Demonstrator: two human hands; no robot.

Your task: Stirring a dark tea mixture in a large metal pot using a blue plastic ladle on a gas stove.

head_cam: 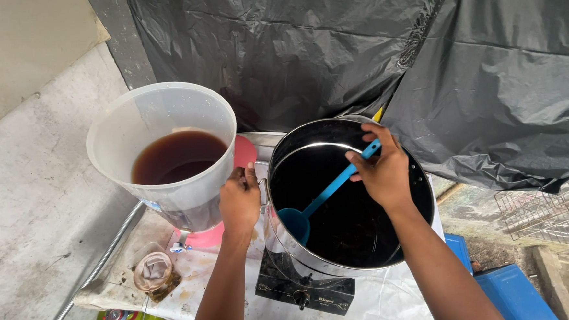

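Right hand [381, 172] is closed around the upper end of a blue ladle [328, 191], fingers curled over the handle and thumb underneath. Its handle slants down to the left, and its round bowl sits low inside a large steel pot [423, 201], near the pot's left wall. That pot holds dark liquid, nearly black, well below the rim.

Left hand [239, 201] grips the lower right side of a translucent white bucket [159, 114], fingers wrapped against its wall, thumb pointing up. It sits just left of the pot, tilted a little toward the camera, and is partly filled with dark brown liquid. A pink disc [245, 152] shows behind it and below it.

Under the pot is a black stove [304, 295] with a front knob. Both stand on a table [383, 304] covered in stained white sheeting. At the table's left front lies a small cloth strainer [153, 272], stained brown. A flexible metal hose [95, 270] runs along the left edge. Black plastic sheeting [330, 47] hangs behind everything.
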